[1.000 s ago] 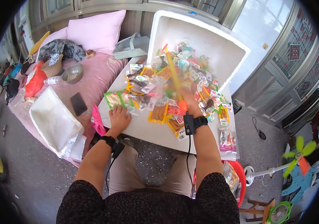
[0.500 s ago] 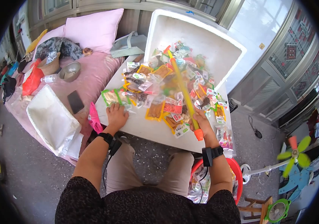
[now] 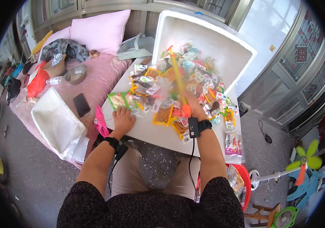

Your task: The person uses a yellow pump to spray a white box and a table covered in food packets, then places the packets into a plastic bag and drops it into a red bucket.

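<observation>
My right hand (image 3: 196, 110) grips a long yellow stick (image 3: 177, 78) with an orange end; the stick reaches across a heap of snack packets (image 3: 177, 87) toward the white foam box (image 3: 208, 32) lying on its side. My left hand (image 3: 123, 119) rests flat on the white table (image 3: 147, 131), its fingers on a green-edged packet (image 3: 118, 100) at the heap's left edge. Both wrists wear black bands with cables.
A pink bed (image 3: 98, 76) at left holds a pillow, a metal bowl (image 3: 75, 73), a phone (image 3: 81, 105) and a white foam lid (image 3: 56, 123). A red basin (image 3: 242, 178) with packets stands at right under the table. A green fan (image 3: 303, 161) is at far right.
My right hand had pulled the stick back toward me past the table edge; now it has pushed forward again into the packets. The left hand stayed on the table.
</observation>
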A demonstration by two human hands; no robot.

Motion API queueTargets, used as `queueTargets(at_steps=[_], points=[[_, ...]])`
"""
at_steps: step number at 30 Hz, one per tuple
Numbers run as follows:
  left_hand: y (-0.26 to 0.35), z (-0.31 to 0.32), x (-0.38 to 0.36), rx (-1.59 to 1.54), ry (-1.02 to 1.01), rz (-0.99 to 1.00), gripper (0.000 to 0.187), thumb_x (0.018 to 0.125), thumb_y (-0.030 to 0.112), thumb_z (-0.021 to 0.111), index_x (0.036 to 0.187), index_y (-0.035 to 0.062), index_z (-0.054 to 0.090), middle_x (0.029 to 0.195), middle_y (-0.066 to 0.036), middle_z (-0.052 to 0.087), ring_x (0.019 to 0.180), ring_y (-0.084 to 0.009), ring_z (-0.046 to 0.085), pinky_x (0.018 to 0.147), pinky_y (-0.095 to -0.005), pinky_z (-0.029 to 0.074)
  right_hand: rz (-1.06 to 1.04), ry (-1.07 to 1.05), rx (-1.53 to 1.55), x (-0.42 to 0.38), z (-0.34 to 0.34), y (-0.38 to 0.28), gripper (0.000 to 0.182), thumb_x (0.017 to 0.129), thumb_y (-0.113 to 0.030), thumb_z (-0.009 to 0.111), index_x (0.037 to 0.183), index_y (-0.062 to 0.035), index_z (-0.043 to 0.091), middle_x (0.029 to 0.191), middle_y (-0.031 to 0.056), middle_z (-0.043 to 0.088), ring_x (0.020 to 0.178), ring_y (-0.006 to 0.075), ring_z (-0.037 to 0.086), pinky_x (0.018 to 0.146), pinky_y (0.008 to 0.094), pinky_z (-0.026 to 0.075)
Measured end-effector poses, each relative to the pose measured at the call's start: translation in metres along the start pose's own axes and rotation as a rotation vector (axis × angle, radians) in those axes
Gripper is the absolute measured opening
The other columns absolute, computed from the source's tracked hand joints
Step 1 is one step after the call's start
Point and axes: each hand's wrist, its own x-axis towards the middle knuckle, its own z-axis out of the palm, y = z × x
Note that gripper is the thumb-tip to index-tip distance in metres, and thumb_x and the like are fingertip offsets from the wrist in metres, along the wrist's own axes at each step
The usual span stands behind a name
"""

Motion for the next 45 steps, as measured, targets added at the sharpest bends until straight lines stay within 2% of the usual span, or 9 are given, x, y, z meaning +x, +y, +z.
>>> queueTargets(at_steps=[11, 19, 25, 32, 34, 38, 40, 42, 45], points=[[0.001, -0.001, 0.0, -0.006, -0.004, -0.005, 0.037, 0.072, 0.031, 0.05, 0.102, 0.0098, 0.053, 0.116, -0.011, 0.041, 0.115, -0.0269, 0.028, 0.094, -0.0452, 0.015, 0.297, 0.146, -0.132, -0.181, -0.032, -0.013, 0.044, 0.08, -0.016, 0.045, 0.121, -0.0094, 0.03, 0.068, 0.0101, 0.05, 0.048, 0.0171, 0.049, 0.042, 0.0271, 0.042], [0.0, 0.001, 0.0, -0.01, 0.021, 0.014, 0.037, 0.071, 0.032, 0.051, 0.101, 0.0094, 0.053, 0.116, -0.012, 0.041, 0.115, -0.0276, 0.029, 0.094, -0.0458, 0.016, 0.183, 0.222, -0.187, -0.265, -0.033, -0.002, 0.045, 0.08, -0.014, 0.044, 0.122, -0.0127, 0.031, 0.066, 0.0109, 0.052, 0.046, 0.0176, 0.05, 0.043, 0.0269, 0.041], [0.003, -0.002, 0.0, 0.01, 0.024, 0.016, 0.036, 0.071, 0.031, 0.051, 0.1, 0.0092, 0.053, 0.115, -0.011, 0.041, 0.114, -0.0267, 0.03, 0.093, -0.0434, 0.017, 0.036, 0.331, -0.086, -0.174, -0.05, -0.023, 0.042, 0.08, -0.015, 0.043, 0.121, -0.0112, 0.031, 0.066, 0.0112, 0.052, 0.046, 0.018, 0.049, 0.041, 0.0267, 0.04], [0.002, -0.002, 0.0, -0.003, 0.057, 0.027, 0.035, 0.07, 0.029, 0.053, 0.1, 0.0094, 0.054, 0.114, -0.012, 0.043, 0.113, -0.0271, 0.031, 0.092, -0.043, 0.019, -0.195, 0.316, 0.081, -0.017, -0.098, -0.037, 0.025, 0.08, -0.018, 0.045, 0.101, -0.0052, 0.04, 0.068, 0.0078, 0.048, 0.052, 0.0171, 0.05, 0.043, 0.0272, 0.043], [0.002, -0.002, 0.0, -0.008, 0.06, 0.033, 0.035, 0.07, 0.029, 0.052, 0.099, 0.0088, 0.054, 0.114, -0.012, 0.042, 0.113, -0.0277, 0.031, 0.092, -0.0445, 0.019, -0.42, 0.237, -0.073, 0.015, -0.097, -0.023, 0.021, 0.079, -0.019, 0.046, 0.094, -0.0051, 0.041, 0.069, 0.0076, 0.048, 0.053, 0.0174, 0.05, 0.044, 0.028, 0.043], [0.0, 0.001, 0.0, 0.003, 0.067, 0.05, 0.035, 0.07, 0.029, 0.052, 0.099, 0.0087, 0.054, 0.113, -0.012, 0.042, 0.113, -0.0279, 0.031, 0.092, -0.0452, 0.019, -0.257, 0.281, 0.232, 0.029, -0.067, -0.007, 0.018, 0.077, -0.019, 0.048, 0.086, -0.0049, 0.042, 0.073, 0.0074, 0.047, 0.056, 0.0181, 0.05, 0.046, 0.0296, 0.044], [0.001, 0.0, 0.001, -0.003, 0.063, 0.042, 0.035, 0.07, 0.029, 0.052, 0.099, 0.0088, 0.054, 0.114, -0.012, 0.042, 0.113, -0.0279, 0.03, 0.092, -0.0453, 0.019, -0.656, 0.242, -0.449, 0.01, -0.05, -0.005, 0.016, 0.077, -0.019, 0.047, 0.083, -0.0053, 0.042, 0.074, 0.0078, 0.046, 0.057, 0.0188, 0.05, 0.049, 0.0309, 0.044], [0.001, 0.0, 0.0, -0.008, 0.057, 0.029, 0.036, 0.07, 0.03, 0.052, 0.099, 0.0088, 0.054, 0.114, -0.012, 0.043, 0.113, -0.0278, 0.03, 0.092, -0.0453, 0.018, -0.303, 0.246, 0.209, 0.026, -0.047, 0.005, 0.015, 0.077, -0.018, 0.046, 0.084, -0.0052, 0.042, 0.073, 0.008, 0.046, 0.057, 0.0191, 0.049, 0.049, 0.0314, 0.044], [0.0, 0.001, 0.001, -0.001, 0.051, 0.022, 0.036, 0.07, 0.03, 0.052, 0.1, 0.0089, 0.054, 0.114, -0.012, 0.043, 0.114, -0.0277, 0.03, 0.093, -0.0451, 0.018, -0.201, 0.124, 0.329, 0.021, -0.052, -0.012, 0.015, 0.077, -0.018, 0.045, 0.085, -0.0055, 0.041, 0.073, 0.0082, 0.045, 0.057, 0.0187, 0.049, 0.049, 0.031, 0.044]])
